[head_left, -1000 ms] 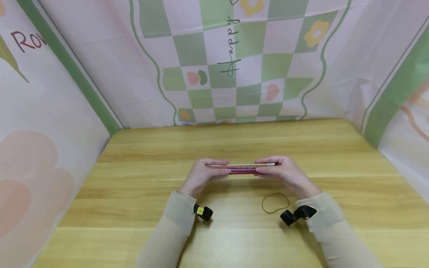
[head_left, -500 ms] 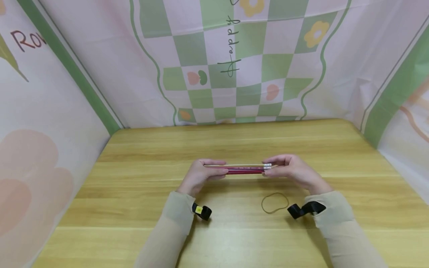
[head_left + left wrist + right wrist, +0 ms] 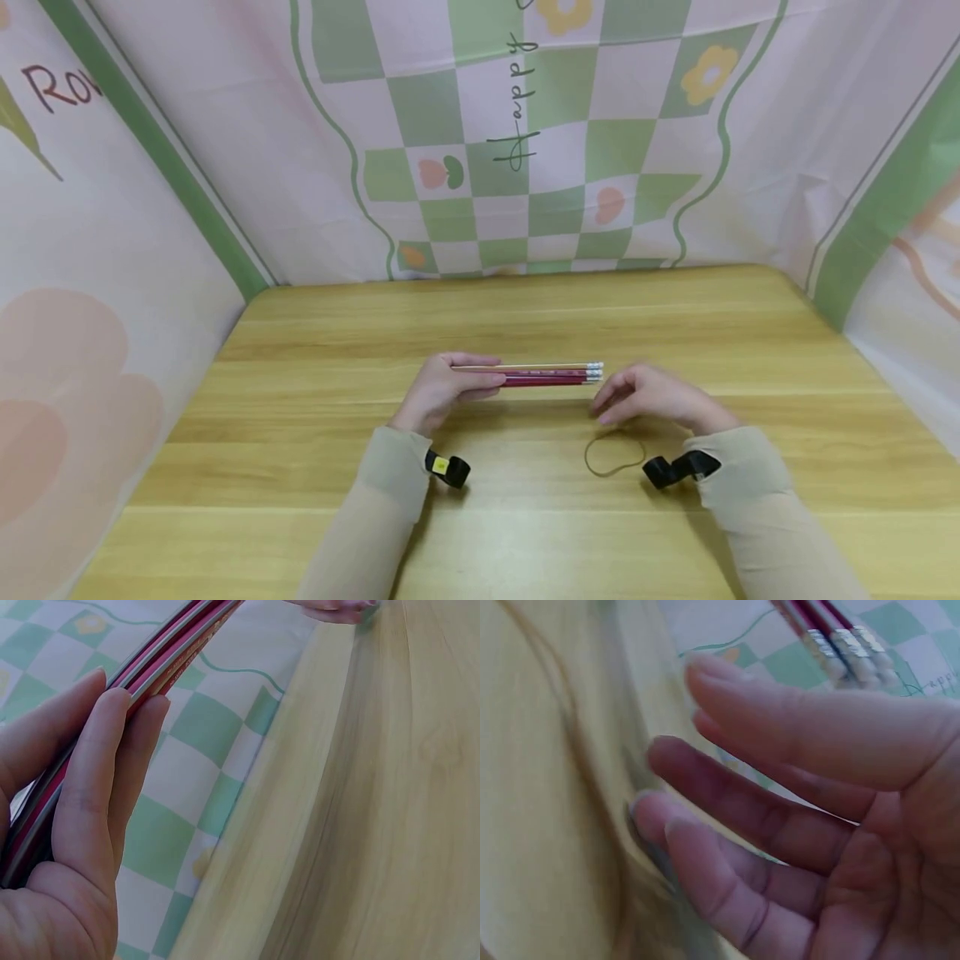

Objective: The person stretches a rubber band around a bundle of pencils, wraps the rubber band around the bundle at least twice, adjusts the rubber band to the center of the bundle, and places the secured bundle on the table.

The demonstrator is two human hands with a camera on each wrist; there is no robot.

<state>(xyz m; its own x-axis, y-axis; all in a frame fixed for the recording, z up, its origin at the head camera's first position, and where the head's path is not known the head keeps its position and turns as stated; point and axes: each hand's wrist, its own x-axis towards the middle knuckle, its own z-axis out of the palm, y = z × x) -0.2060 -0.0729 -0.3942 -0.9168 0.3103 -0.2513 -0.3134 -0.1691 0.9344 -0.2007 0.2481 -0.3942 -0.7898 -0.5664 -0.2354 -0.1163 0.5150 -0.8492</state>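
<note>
My left hand [image 3: 442, 390] grips a bundle of several pencils [image 3: 551, 376], its fingers curled round one end. The pencils lie side by side, red and dark with silvery stripes, held level above the table. Their white erasers with metal ferrules [image 3: 847, 656] line up at the right end. My right hand [image 3: 652, 398] holds nothing, its fingers loosely bent, just right of and below the eraser ends. Close under its fingertips a tan rubber band [image 3: 615, 454] lies in a loop on the table. The right wrist view shows the palm facing the camera.
The wooden table [image 3: 525, 533] runs back to a green-and-white checked cloth [image 3: 495, 196] hanging behind it. Printed cloth [image 3: 97, 275] also hangs at the left and right sides. A black wrist camera [image 3: 450, 469] sits on each sleeve cuff.
My right hand has let go of the pencils' eraser end and moved toward the rubber band. The left hand keeps its grip, and the bundle has shifted slightly left. The erasers now show fully.
</note>
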